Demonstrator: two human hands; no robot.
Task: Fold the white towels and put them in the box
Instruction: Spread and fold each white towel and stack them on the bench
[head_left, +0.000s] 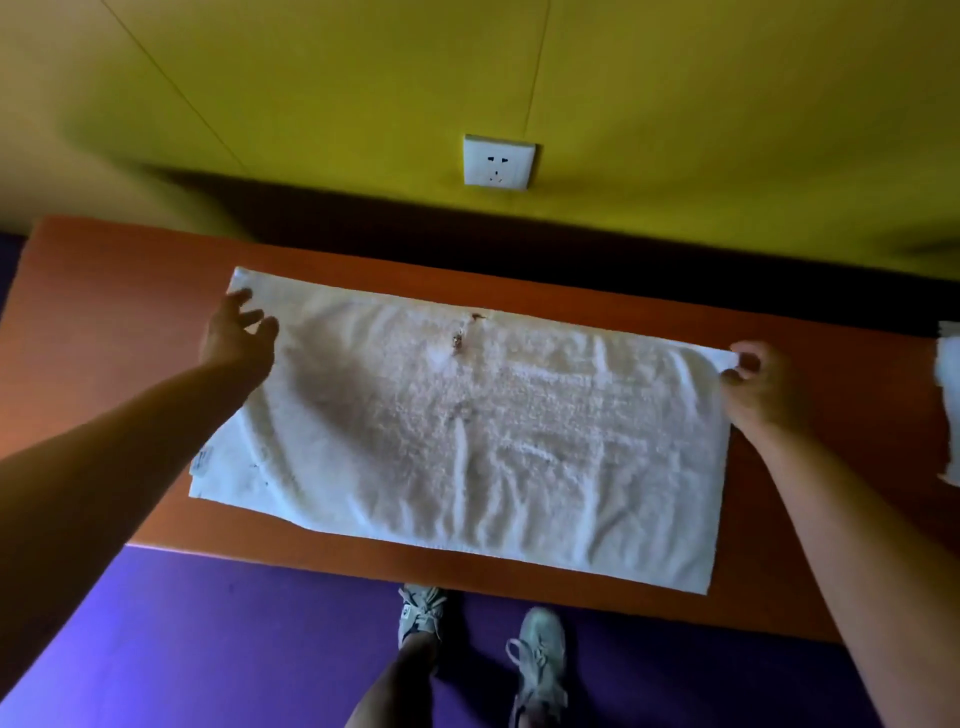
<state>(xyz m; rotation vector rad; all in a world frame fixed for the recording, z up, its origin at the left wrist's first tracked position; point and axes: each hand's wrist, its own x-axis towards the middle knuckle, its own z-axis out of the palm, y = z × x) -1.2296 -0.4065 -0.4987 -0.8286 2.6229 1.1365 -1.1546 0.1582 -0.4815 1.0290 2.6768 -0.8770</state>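
- A white towel (467, 431) lies spread flat on the bench (114, 291), its long sides running along the bench's length, its near-right corner reaching almost to the front edge.
- Your right hand (758, 384) pinches the towel's far-right corner between thumb and fingertips; the grip is on the very tip of the cloth, so a quick lift may well pull it free.
- Your left hand (236, 338) hovers with fingers spread and loose over the far-left corner, gripping nothing; whether it touches the cloth you cannot tell from here.
- Lift the right side before the left has closed and the towel is likely to skew, giving a crooked fold with edges that do not meet.
- Wrinkles run across the near half; fold over them and they risk being pressed in as a lumpy crease.
- A small dark mark (460, 340) sits near the middle of the far edge; what it is cannot be told, but if it is loose it could catch or get trapped inside the fold.
- The towel sits slightly askew to the bench; dragging it toward you could send the near-right corner over the front edge and pull the rest after it.
- A second towel (948, 400) shows at the right end of the bench, close to your right hand; a wide sweep could knock it.
- No box is in view, so the carry goes to a spot you cannot see from here.
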